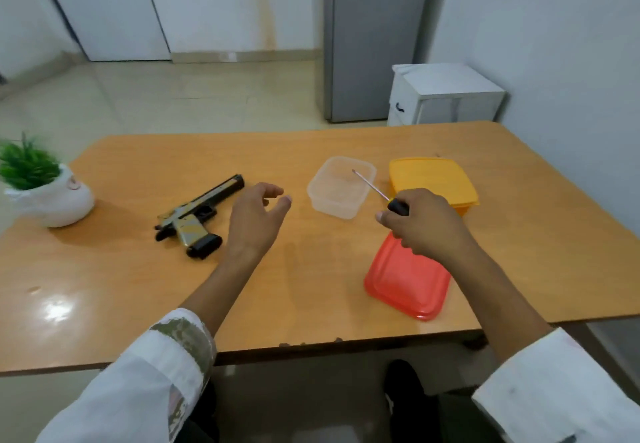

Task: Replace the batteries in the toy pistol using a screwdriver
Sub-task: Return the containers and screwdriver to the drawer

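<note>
Pistol (untouched) beside left fingers

Table: wood-look top, smooth, glossy enough to throw glare near my left sleeve.
Toy pistol: plastic by the look, mottled tan body, matt black grip base and muzzle.
Screwdriver, gripped in my right hand: bright metal shaft, glossy black handle.
Tub: clear, slightly frosted plastic.
Box: opaque yellow plastic.
Lid: smooth red plastic, slight sheen.
Pot: white, glossy.
Both sleeves: white cloth, matt.
</note>
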